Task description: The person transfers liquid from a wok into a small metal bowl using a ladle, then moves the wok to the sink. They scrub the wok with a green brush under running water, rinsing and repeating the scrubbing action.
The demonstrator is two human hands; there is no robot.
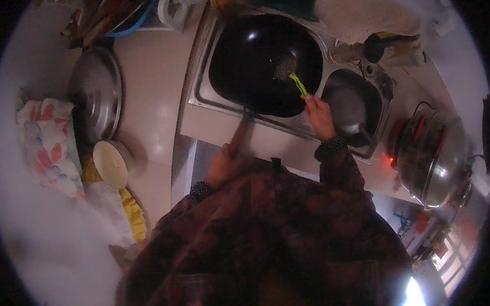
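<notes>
A large black wok (pixel 249 66) sits on the stove. My left hand (pixel 223 166) grips the wok's handle (pixel 243 130), which points toward my body. My right hand (pixel 320 116) reaches over the wok's right rim, closed around a bright green handle (pixel 298 84). At that handle's far end, a pale, blurred tool head (pixel 285 67) that looks like a brush is down inside the wok; its exact kind is unclear.
Right of the wok stands a smaller dark pan (pixel 349 103). A glass-lidded electric pot (pixel 438 157) with a lit red light is farther right. On the left are a large metal lid (pixel 103 93), a cream bowl (pixel 109 165) and a floral cloth (pixel 48 145).
</notes>
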